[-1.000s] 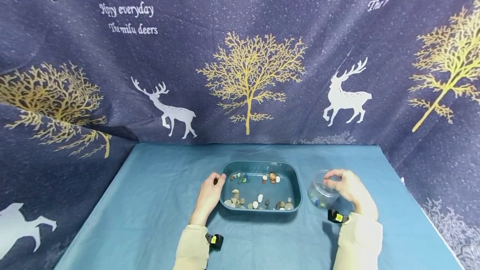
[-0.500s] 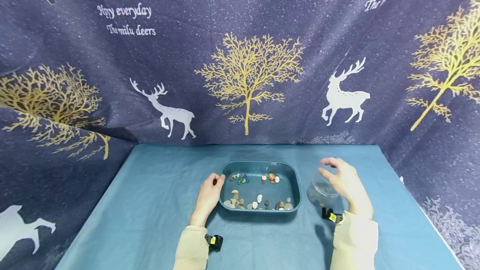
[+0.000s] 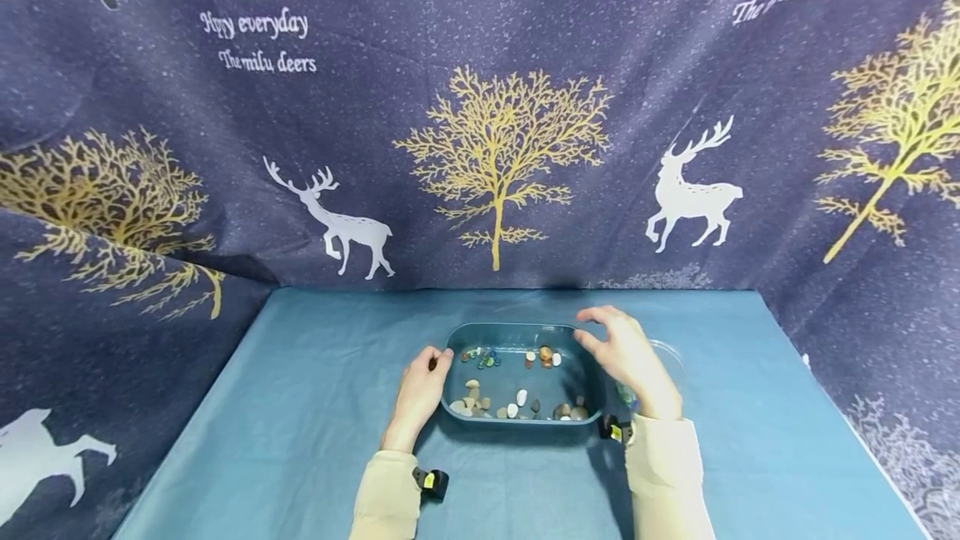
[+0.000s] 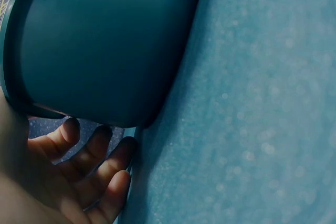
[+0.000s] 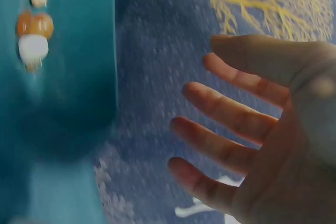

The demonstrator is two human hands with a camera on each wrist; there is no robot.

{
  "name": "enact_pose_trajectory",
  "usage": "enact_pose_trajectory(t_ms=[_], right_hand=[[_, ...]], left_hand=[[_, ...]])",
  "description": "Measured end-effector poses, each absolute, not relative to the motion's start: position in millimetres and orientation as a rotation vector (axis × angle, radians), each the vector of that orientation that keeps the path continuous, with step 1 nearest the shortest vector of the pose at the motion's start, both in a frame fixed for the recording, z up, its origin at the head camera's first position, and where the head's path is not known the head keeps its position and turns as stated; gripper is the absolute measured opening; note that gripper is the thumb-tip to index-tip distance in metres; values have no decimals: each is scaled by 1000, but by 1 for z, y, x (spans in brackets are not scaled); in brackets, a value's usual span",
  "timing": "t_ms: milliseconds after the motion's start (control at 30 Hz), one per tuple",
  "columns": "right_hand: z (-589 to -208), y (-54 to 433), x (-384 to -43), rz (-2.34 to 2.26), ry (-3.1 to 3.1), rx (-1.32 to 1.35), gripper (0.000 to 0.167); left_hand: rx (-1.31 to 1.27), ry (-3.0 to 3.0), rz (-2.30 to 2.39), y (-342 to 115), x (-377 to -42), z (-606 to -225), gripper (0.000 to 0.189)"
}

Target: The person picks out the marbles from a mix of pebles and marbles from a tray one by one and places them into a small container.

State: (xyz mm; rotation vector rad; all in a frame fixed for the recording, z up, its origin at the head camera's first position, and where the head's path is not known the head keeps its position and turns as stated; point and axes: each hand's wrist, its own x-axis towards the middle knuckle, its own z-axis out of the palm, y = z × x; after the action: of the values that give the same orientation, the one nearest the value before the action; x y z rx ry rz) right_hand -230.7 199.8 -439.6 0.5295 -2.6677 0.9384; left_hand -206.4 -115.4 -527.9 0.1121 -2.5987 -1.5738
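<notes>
A dark teal tray sits mid-table with small stones and marbles inside. My left hand grips its left rim, thumb over the edge and fingers curled by the outer wall. Above the tray's right end is my right hand, thumb and fingers spread apart with nothing between them. Green and blue glass marbles lie at the tray's back left. Orange-brown and white stones are grouped at the back right. Along the front wall lie grey, tan and white pebbles.
A clear round jar with coloured marbles stands right of the tray, partly hidden behind my right hand and forearm. Blue cloth covers the table. A dark curtain printed with deer and trees hangs behind it.
My right hand has lifted out of the jar's mouth and moved left to the tray's right end, its fingers spreading. My left hand stays at the tray's left rim.
</notes>
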Motion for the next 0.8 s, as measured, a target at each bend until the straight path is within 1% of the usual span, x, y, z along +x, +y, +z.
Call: enact_pose_trajectory(t_ms=[367,467,600,700,800], right_hand=[[-438,146,-236,1074,-2808,712,16],[-438,135,-243,1124,-2939,743,20],[-437,118,-260,975,-3171,786,26],[-438,105,-271,848,-3284,818,27],[-443,95,-278,821,-3357,842,27]], left_hand=[[100,-2583,-1605,-113,-204,-527,37],[105,-2592,-1599,-113,-205,-527,36],[95,-2589,-1610,-113,-206,-525,36],[100,-2585,-1614,-114,-206,-524,37],[112,-2590,-1623,-114,-204,-525,36]])
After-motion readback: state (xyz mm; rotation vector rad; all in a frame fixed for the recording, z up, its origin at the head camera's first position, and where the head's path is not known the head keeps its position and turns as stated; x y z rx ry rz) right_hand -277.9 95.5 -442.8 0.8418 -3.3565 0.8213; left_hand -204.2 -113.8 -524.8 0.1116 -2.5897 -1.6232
